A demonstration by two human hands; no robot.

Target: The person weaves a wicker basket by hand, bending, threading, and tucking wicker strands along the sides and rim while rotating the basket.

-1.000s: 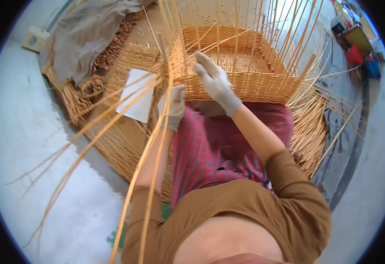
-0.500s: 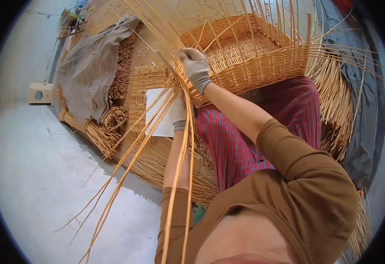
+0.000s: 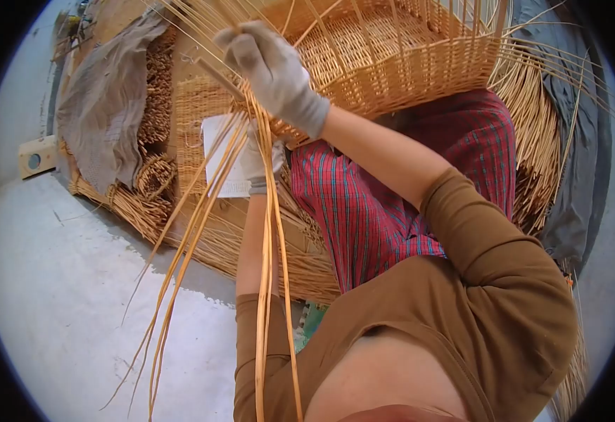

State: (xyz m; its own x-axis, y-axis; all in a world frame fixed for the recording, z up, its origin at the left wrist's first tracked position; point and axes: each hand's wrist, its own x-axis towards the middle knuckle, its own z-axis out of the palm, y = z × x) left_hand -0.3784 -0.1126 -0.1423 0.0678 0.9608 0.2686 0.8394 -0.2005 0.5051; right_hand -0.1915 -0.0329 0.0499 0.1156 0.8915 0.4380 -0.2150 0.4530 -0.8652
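Observation:
A rectangular wicker basket [image 3: 420,77] with upright stakes rests tilted against the lap. My right hand [image 3: 272,77], in a pale work glove, is at the basket's near left corner. Its fingers are curled round a willow rod among the stakes, slightly blurred. Lower down, my gloved left hand [image 3: 255,155] sits under that corner, behind the hanging rods. Those rods hide most of its fingers, so its grip does not show. Several long willow rods [image 3: 269,267] trail from the corner toward my body. A thick cut stake end [image 3: 217,77] juts out beside the right hand.
A checked red cloth [image 3: 406,169] covers the lap. To the left lie a grey cloth [image 3: 107,105] over bundled rods, a woven panel [image 3: 189,116] and a white sheet of paper [image 3: 216,144]. More willow rods [image 3: 525,141] lie at the right. A wooden block with a hole [image 3: 38,156] is by the wall.
My right hand has moved up and left, away from the corner. The basket and left hand appear shifted up and left as the view moved. The trailing rods hang closer together.

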